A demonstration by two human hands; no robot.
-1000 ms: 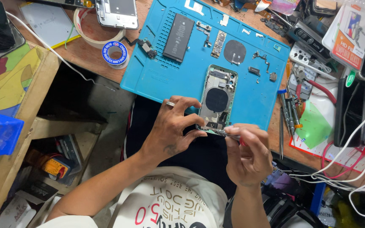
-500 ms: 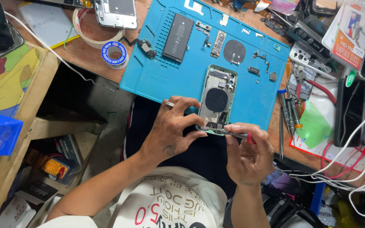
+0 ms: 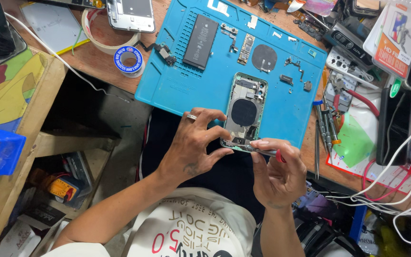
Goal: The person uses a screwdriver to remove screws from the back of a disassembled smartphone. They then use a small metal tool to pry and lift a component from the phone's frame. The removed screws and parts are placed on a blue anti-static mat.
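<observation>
Hands (image 3: 193,145) (image 3: 277,173) steady opened phone (image 3: 244,112) — orange-labelled packet (image 3: 392,33) top-right.

Just one cam here, strapped to the person's head, looking pretty much straight down at the blue work mat (image 3: 205,90) and desk edge. It's close, with lap and forearms filling the bottom.

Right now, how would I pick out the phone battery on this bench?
Find the blue mat. In its upper left part, above the opened phone, lies the battery: a flat black rectangle, the largest loose part there.
</observation>
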